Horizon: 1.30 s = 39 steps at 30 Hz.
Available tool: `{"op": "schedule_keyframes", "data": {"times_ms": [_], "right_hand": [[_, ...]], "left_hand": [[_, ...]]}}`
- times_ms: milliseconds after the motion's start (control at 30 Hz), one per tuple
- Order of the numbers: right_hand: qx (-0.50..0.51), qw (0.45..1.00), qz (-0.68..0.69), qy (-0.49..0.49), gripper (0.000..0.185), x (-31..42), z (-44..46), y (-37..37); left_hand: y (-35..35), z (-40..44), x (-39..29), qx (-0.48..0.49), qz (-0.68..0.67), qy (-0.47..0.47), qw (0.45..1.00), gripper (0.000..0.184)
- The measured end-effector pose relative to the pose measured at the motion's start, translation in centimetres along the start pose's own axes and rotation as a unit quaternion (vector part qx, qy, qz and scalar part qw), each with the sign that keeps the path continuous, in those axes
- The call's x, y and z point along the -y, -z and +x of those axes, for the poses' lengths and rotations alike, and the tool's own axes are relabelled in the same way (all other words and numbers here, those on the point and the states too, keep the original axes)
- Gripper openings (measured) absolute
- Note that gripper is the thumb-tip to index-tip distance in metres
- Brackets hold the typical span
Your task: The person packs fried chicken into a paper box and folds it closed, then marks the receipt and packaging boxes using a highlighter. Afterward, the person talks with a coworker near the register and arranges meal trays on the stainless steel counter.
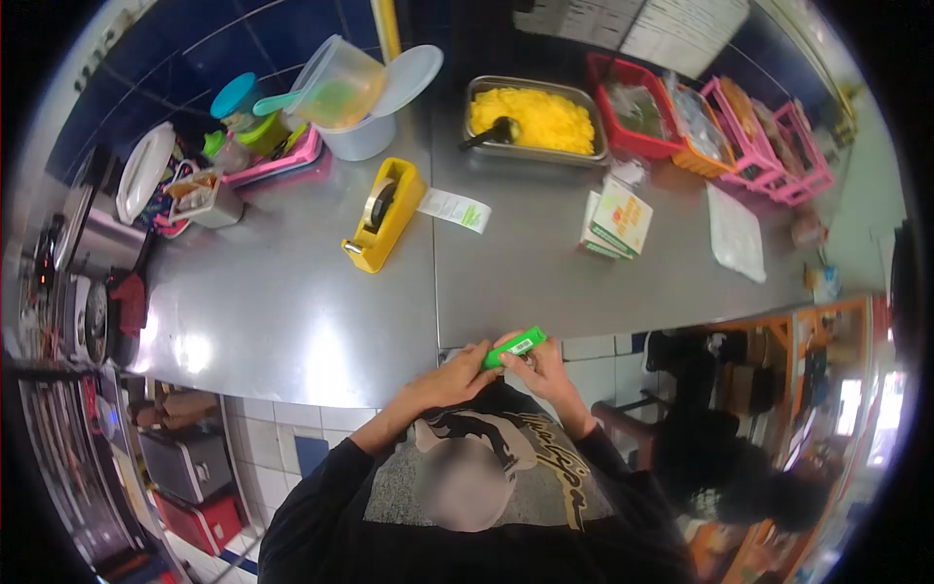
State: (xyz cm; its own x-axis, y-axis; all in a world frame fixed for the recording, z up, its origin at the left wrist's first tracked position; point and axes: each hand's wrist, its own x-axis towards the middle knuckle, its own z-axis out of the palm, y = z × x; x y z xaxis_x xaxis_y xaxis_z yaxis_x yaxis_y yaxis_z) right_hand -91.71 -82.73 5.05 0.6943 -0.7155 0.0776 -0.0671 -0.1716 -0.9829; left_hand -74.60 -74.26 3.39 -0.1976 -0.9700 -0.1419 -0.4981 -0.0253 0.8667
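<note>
Close to my body, at the table's front edge, a slim green box [515,347] with a white barcode label is held in both hands. My left hand [455,378] closes round its left end. My right hand [547,374] grips the other end, with the thumb on its near side. The box is tilted, its right end higher in view. Ahead of my hands on the metal table [292,292] stands a yellow tape dispenser [411,209]. A printed paper slip [457,209] lies beside it. Two small cartons [620,219], white with green and orange print, stand to the right.
At the back, a steel tray [545,153] holds yellow shredded food and a black spoon [498,132]. Red [647,144], orange and pink baskets [759,170] line the back right. A white packet [736,234] lies near them. Plastic tubs [358,138] stand back left. Someone in dark clothes is at lower right.
</note>
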Motion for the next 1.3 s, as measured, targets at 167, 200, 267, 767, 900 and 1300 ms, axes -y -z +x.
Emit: {"op": "schedule_keyframes", "data": {"times_ms": [167, 200, 267, 767, 900, 1300], "right_hand": [[-0.067, 0.995, -0.066, 0.038, 0.025, 0.1, -4.4, -1.4], [-0.128, 0.992, -0.011, 0.005, 0.031, -0.6, -5.6, -2.2], [-0.215, 0.975, 0.038, -0.028, 0.038, -2.2, -8.6, -3.1], [-0.292, 0.796, 0.088, -0.523, 0.074, -11.8, -39.7, -17.5], [-0.430, 0.763, -0.113, -0.469, 0.048, -15.1, -39.5, -11.3], [-0.652, 0.737, 0.028, -0.179, 0.057, -8.1, -36.9, 35.7]], "left_hand": [[-0.3, -0.6, -1.3, 0.029, -0.153, -0.076, 0.985, 0.030], [-0.1, -0.4, -1.3, 0.047, -0.149, -0.083, 0.984, 0.030], [0.0, 1.0, -1.3, -0.017, -0.114, -0.001, 0.993, 0.028], [-3.2, 8.6, 4.8, -0.419, 0.400, 0.064, 0.813, 0.049], [-10.4, 9.2, -4.9, -0.306, 0.149, -0.268, 0.901, 0.035], [-33.6, 2.5, -35.3, 0.550, -0.107, -0.406, 0.723, 0.019]]}}
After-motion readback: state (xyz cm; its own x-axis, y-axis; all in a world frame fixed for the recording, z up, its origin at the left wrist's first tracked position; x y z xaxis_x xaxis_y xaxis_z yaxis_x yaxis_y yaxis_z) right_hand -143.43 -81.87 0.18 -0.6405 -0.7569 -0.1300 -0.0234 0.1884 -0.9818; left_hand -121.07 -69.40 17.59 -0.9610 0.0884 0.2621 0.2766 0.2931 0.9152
